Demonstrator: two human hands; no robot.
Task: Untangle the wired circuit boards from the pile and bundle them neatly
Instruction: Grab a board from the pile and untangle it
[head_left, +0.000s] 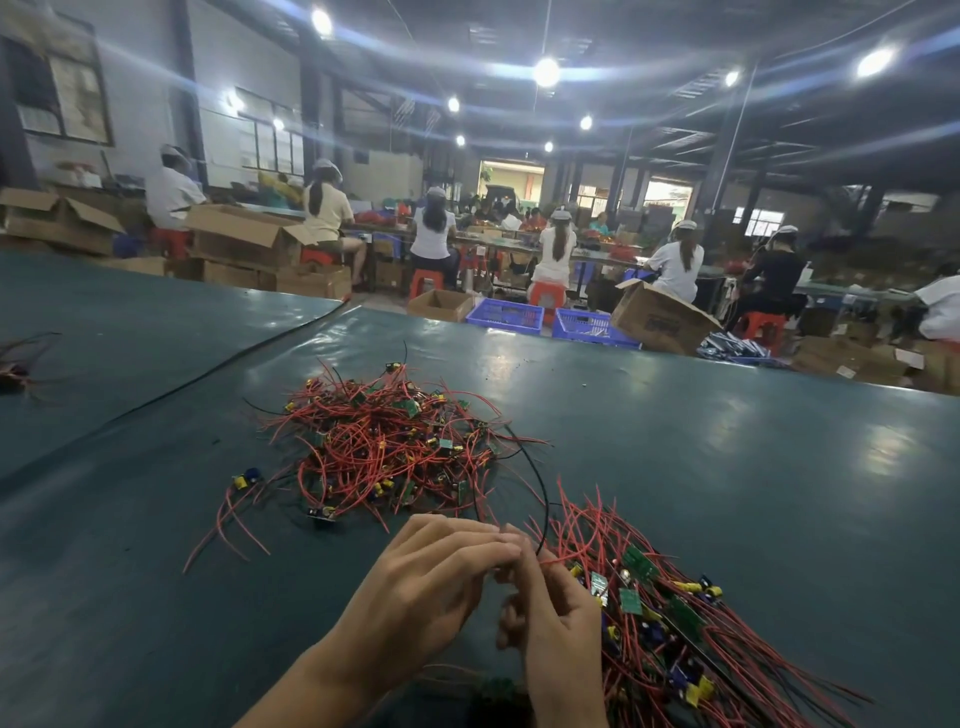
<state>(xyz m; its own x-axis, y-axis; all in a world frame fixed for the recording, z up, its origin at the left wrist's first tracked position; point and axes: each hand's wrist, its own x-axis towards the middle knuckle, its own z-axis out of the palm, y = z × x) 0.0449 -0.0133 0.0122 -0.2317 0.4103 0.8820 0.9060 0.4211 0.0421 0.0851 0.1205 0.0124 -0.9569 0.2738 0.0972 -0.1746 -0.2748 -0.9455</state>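
Observation:
A tangled pile of small green circuit boards with red wires (395, 447) lies in the middle of the dark green table (727, 467). To the right, a sorted heap of wired boards (670, 618) lies with its wires running roughly one way. My left hand (431, 582) and my right hand (556, 623) meet in front of me, fingertips together, pinching wires at the sorted heap's near edge. A thin black wire (540, 483) arcs up from between my fingers toward the pile. One loose board with a yellow part (244, 478) lies left of the pile.
A black cable (208, 374) runs diagonally across the table's left side. A few red wires (21, 364) lie at the far left edge. Beyond the table stand cardboard boxes (660, 317), blue crates (506, 314) and seated workers at benches.

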